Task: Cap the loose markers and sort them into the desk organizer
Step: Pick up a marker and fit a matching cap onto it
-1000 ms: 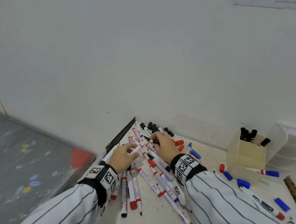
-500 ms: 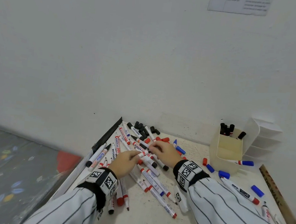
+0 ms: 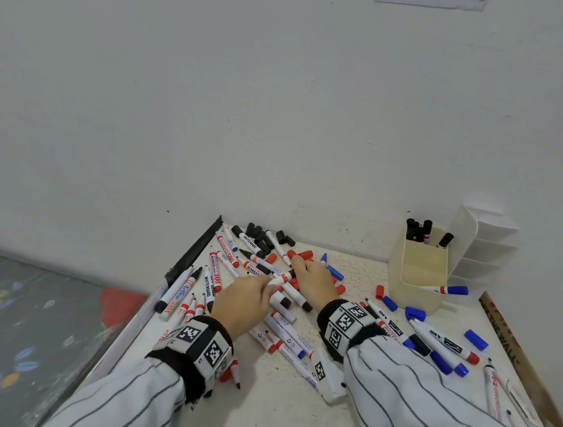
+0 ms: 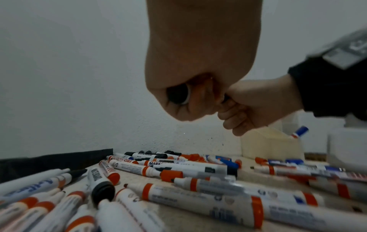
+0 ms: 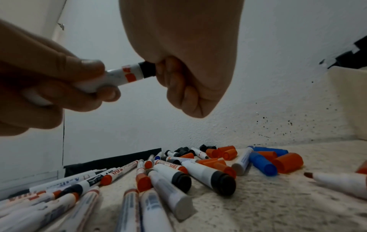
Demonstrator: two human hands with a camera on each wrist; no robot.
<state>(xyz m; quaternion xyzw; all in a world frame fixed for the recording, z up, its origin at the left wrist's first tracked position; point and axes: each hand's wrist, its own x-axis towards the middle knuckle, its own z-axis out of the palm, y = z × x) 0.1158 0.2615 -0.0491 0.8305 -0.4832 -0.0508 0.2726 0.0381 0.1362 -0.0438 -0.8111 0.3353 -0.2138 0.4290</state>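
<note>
A plain white wall (image 3: 215,103) stands behind your speckled white table (image 3: 274,415), which fills the lower middle of the head view. On it lies a wide scatter of loose markers (image 3: 282,334), most of them at 11 o'clock from your wrists, with loose black caps (image 3: 260,235) close to the wall at 12 o'clock and loose red caps (image 5: 226,153) and blue caps (image 3: 476,339) among them and toward 2 o'clock.

Your left hand (image 3: 242,304) is closed around the white barrel of one marker (image 5: 123,75) and holds it above the pile. Your right hand (image 3: 313,278) is curled on the black cap (image 5: 147,69) at the end of this same marker; the cap touches the barrel, but you cannot tell from the pictures if it sits fully on. The two hands meet just above the middle of the scatter.

The cream desk organizer (image 3: 418,281) stands at 2 o'clock, near the wall and well apart from your hands. Some black-capped markers (image 3: 419,230) stand upright in its far part, and one blue-capped marker (image 3: 451,290) leans over its near right rim. A white tiered tray (image 3: 486,247) stands just beside it on the right. A wooden ruler (image 3: 514,352) lies along the right edge of the table.
</note>
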